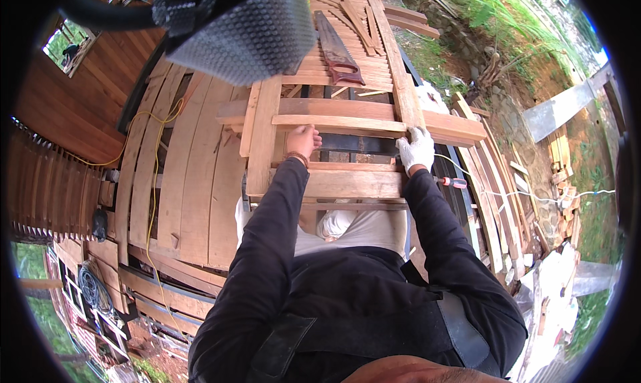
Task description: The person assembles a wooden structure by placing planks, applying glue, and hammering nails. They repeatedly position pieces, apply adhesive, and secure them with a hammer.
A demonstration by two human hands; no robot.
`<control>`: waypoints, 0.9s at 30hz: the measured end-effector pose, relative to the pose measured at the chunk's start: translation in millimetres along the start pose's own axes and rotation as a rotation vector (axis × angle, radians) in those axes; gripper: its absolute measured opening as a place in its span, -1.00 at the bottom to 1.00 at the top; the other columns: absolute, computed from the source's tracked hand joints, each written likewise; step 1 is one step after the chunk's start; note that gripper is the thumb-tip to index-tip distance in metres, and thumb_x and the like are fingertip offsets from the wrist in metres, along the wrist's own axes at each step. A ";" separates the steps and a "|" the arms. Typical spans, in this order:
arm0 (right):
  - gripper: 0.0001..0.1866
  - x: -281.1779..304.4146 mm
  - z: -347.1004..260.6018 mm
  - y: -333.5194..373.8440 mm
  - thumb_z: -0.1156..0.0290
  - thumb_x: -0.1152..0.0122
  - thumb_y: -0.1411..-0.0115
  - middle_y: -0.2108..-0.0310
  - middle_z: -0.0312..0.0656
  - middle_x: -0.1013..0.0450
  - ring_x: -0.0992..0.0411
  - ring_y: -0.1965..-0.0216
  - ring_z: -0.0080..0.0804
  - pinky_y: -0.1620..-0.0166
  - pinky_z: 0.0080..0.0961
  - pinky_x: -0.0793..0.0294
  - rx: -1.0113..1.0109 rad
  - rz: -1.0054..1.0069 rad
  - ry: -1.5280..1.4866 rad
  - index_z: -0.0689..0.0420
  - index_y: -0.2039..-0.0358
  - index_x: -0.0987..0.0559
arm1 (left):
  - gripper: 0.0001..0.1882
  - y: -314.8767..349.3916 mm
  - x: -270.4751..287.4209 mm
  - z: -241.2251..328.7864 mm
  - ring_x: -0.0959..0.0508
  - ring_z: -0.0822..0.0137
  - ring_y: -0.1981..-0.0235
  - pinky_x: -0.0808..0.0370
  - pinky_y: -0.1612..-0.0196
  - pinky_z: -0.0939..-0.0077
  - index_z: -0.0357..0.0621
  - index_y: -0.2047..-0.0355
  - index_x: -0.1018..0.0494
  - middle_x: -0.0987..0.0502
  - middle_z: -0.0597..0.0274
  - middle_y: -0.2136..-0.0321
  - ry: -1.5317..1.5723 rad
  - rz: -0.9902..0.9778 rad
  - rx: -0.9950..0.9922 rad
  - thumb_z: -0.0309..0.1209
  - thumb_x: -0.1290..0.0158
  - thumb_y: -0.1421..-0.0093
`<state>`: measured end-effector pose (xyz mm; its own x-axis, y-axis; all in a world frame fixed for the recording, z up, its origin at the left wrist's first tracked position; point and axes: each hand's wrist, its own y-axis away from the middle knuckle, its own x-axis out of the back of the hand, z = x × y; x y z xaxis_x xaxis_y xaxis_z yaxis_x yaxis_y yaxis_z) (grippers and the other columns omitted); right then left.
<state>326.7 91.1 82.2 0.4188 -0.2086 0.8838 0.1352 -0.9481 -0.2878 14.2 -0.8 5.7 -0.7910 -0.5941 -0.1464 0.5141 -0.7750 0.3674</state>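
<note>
A louvered wooden frame (pixel 267 109) lies in front of me, with slats filling its far part and open gaps in its near part. My left hand (pixel 304 142), bare with a bracelet at the wrist, is closed just against the near edge of a thin wooden slat (pixel 340 122) that crosses the frame. Whatever its curled fingers hold is hidden. In a white glove, my right hand (pixel 417 149) grips the frame's right side piece near that slat's right end. A handsaw (pixel 337 52) with a reddish handle rests on the far slats.
Thin wood strips (pixel 360 26) lie beyond the saw. A screwdriver (pixel 451 182) is right of my right forearm, near a white cord (pixel 521 195). Planks (pixel 193 176) with a yellow cord (pixel 157 176) spread left. A bubble-textured grey object (pixel 247 39) blocks the upper view.
</note>
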 end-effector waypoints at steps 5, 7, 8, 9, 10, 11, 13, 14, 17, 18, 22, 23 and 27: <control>-0.51 -3.0 0.6 -1.9 0.15 -0.41 -0.09 -0.16 -0.03 -0.51 -0.45 -0.17 0.05 -0.25 -0.13 -0.44 0.011 0.032 0.006 0.09 -0.01 -0.68 | -0.66 2.2 -4.5 2.5 -0.64 0.33 0.55 -0.62 0.40 0.44 -0.26 0.29 -0.58 -0.64 0.15 0.50 -0.182 -0.025 -0.068 -0.20 -0.06 -0.45; -0.50 -0.4 -3.1 -3.8 0.13 -0.39 -0.10 -0.16 -0.05 -0.49 -0.44 -0.19 0.03 -0.28 -0.08 -0.39 -0.012 -0.010 -0.008 0.07 -0.03 -0.67 | -0.67 5.3 -4.0 6.5 -0.64 0.35 0.55 -0.61 0.40 0.43 -0.26 0.29 -0.58 -0.64 0.17 0.49 -0.229 -0.026 -0.102 -0.22 -0.07 -0.44; -0.49 -0.4 -4.4 -3.8 0.12 -0.39 -0.10 -0.17 -0.06 -0.49 -0.44 -0.19 0.02 -0.29 -0.05 -0.36 -0.011 -0.012 -0.004 0.06 -0.04 -0.67 | -0.68 7.2 -2.8 8.9 -0.64 0.37 0.55 -0.61 0.41 0.43 -0.26 0.29 -0.58 -0.65 0.18 0.49 -0.252 -0.024 -0.120 -0.22 -0.07 -0.43; -0.49 -1.1 -2.6 -4.8 0.11 -0.38 -0.11 -0.18 -0.07 -0.48 -0.44 -0.20 0.02 -0.31 -0.03 -0.34 -0.013 -0.008 0.002 0.05 -0.05 -0.67 | -0.70 11.9 -5.1 14.2 -0.65 0.33 0.54 -0.61 0.39 0.39 -0.25 0.29 -0.58 -0.65 0.16 0.49 -0.310 -0.033 -0.198 -0.23 -0.09 -0.42; -0.48 -2.6 0.6 -5.4 0.10 -0.37 -0.11 -0.19 -0.08 -0.47 -0.44 -0.20 0.01 -0.32 -0.01 -0.32 -0.018 -0.009 0.014 0.04 -0.06 -0.66 | -0.71 21.2 -8.1 17.4 -0.66 0.29 0.52 -0.61 0.38 0.36 -0.24 0.28 -0.58 -0.66 0.14 0.49 -0.366 -0.044 -0.268 -0.24 -0.10 -0.41; -0.49 -3.8 3.6 -7.8 0.09 -0.35 -0.12 -0.20 -0.10 -0.47 -0.44 -0.19 0.00 -0.33 0.04 -0.27 -0.013 0.014 0.030 0.03 -0.06 -0.66 | -0.73 31.0 -10.4 20.7 -0.67 0.25 0.51 -0.61 0.36 0.32 -0.24 0.28 -0.58 -0.66 0.11 0.49 -0.421 -0.054 -0.339 -0.25 -0.11 -0.40; -0.50 3.1 -3.9 -5.3 0.10 -0.36 -0.11 -0.17 -0.09 -0.48 -0.45 -0.18 0.01 -0.31 0.02 -0.30 -0.036 -0.017 0.017 0.04 -0.04 -0.67 | -0.77 54.4 -0.4 23.3 -0.69 0.13 0.41 -0.61 0.28 0.24 -0.19 0.26 -0.59 -0.68 0.08 0.42 -0.736 -0.024 -0.559 -0.26 -0.13 -0.36; -0.50 3.9 -6.2 -4.2 0.10 -0.37 -0.10 -0.16 -0.08 -0.48 -0.45 -0.17 0.01 -0.31 0.01 -0.31 -0.045 -0.035 0.010 0.04 -0.03 -0.67 | -0.79 65.3 4.7 22.1 -0.69 0.08 0.35 -0.61 0.23 0.21 -0.16 0.25 -0.59 -0.68 0.06 0.39 -0.896 -0.007 -0.664 -0.26 -0.14 -0.35; -0.52 5.8 -8.7 -4.4 0.13 -0.41 -0.07 -0.11 -0.05 -0.51 -0.48 -0.13 0.04 -0.22 -0.05 -0.42 -0.029 0.012 0.022 0.05 0.01 -0.67 | -0.80 86.8 17.6 8.5 -0.65 -0.04 0.19 -0.57 0.09 0.11 -0.07 0.24 -0.61 -0.67 0.07 0.29 -0.917 -0.042 -0.797 -0.22 -0.15 -0.32; -0.52 8.2 -8.2 -3.6 0.14 -0.43 -0.06 -0.11 -0.05 -0.51 -0.48 -0.13 0.05 -0.21 -0.06 -0.45 -0.038 0.021 0.032 0.06 0.01 -0.67 | -0.79 95.9 17.1 7.5 -0.65 -0.03 0.18 -0.56 0.07 0.10 -0.07 0.24 -0.61 -0.67 0.08 0.28 -0.967 -0.056 -0.779 -0.21 -0.15 -0.32; -0.50 7.4 -7.6 -0.1 0.16 -0.47 -0.04 -0.15 -0.04 -0.50 -0.46 -0.14 0.07 -0.22 -0.08 -0.47 -0.016 0.035 0.015 0.07 0.00 -0.67 | -0.75 111.7 14.0 4.4 -0.64 0.01 0.17 -0.51 0.02 0.07 -0.06 0.26 -0.61 -0.66 0.12 0.31 -1.100 -0.086 -0.751 -0.16 -0.12 -0.33; -0.42 9.8 -11.4 0.1 0.15 -0.47 -0.04 -0.19 0.02 -0.46 -0.40 -0.21 0.10 -0.28 -0.08 -0.42 -0.020 -0.027 -0.028 0.11 -0.08 -0.63 | -0.75 110.9 14.1 6.5 -0.64 0.02 0.17 -0.51 0.02 0.07 -0.06 0.26 -0.61 -0.66 0.13 0.31 -1.136 -0.091 -0.725 -0.16 -0.11 -0.34; -0.14 -4.8 -8.8 -0.5 0.16 -0.49 -0.02 -0.36 0.13 -0.30 -0.20 -0.39 0.15 -0.44 -0.05 -0.17 0.212 0.056 0.036 0.13 -0.34 -0.42 | -0.75 112.7 12.8 10.4 -0.64 0.06 0.16 -0.50 0.01 0.09 -0.05 0.26 -0.61 -0.66 0.15 0.32 -1.165 -0.099 -0.708 -0.16 -0.09 -0.36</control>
<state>316.7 90.4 81.4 0.3994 -0.2718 0.8755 0.2997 -0.8638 -0.4049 58.6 -93.6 54.8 -0.4718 -0.2790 0.8364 0.2195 -0.9559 -0.1951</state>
